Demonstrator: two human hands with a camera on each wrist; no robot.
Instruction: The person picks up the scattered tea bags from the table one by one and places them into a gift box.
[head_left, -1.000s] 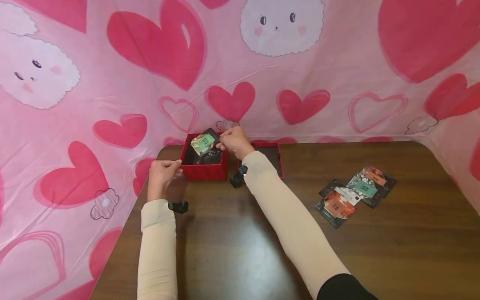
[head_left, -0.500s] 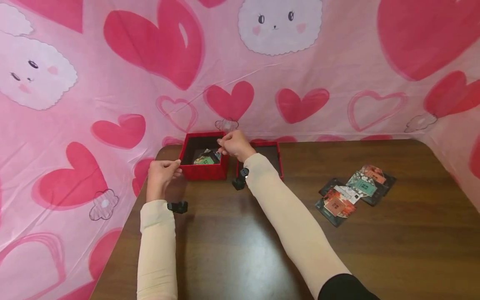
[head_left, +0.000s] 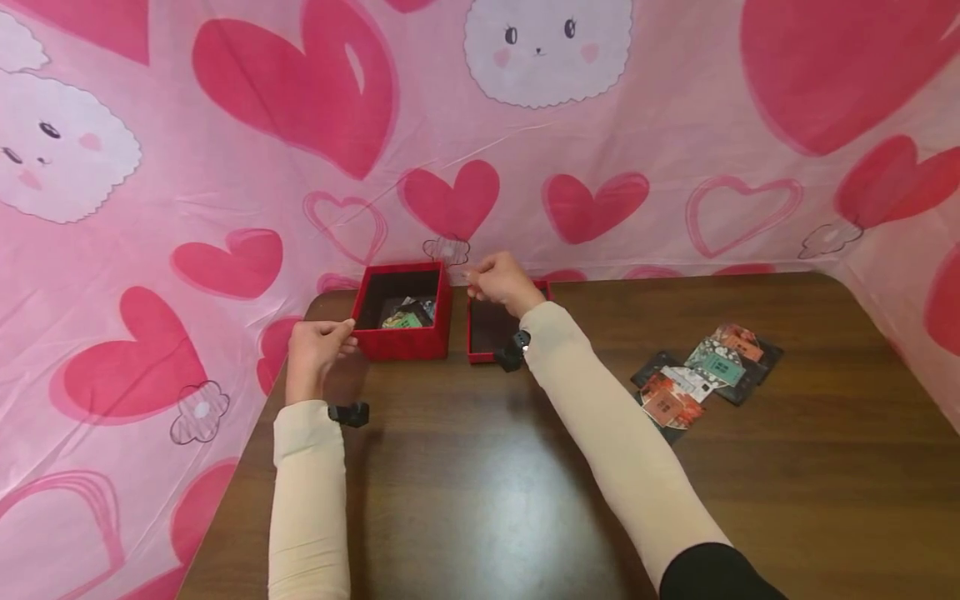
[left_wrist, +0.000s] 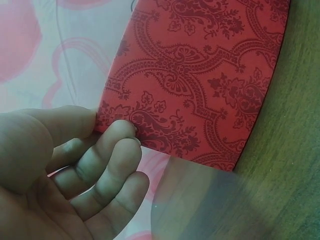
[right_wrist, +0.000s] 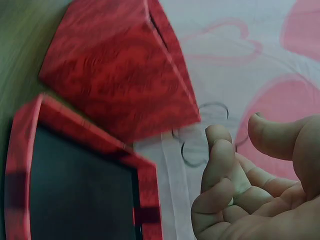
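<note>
A red patterned box (head_left: 401, 343) stands open-topped near the back of the table, with printed cards (head_left: 408, 318) lying inside. At its near left corner, my left hand (head_left: 318, 354) pinches the edge; in the left wrist view the thumb and index finger meet the red wall (left_wrist: 185, 85). My right hand (head_left: 504, 283) is raised over the shallow red lid (head_left: 470, 329), to the right of the box. In the right wrist view its fingers are loosely bent and the thumb is apart, with nothing between them. The lid's far right part is hidden behind that hand and wrist.
Several overlapping cards (head_left: 708, 371) lie on the right side of the brown wooden table (head_left: 450, 475), partly covered by my right sleeve. A pink heart-patterned cloth (head_left: 600, 150) hangs behind and to the sides of the table.
A dark card with a green label dropped from my right hand into the box. The right hand then moved right, away from the box and over the lid. My left hand stayed at the corner.
</note>
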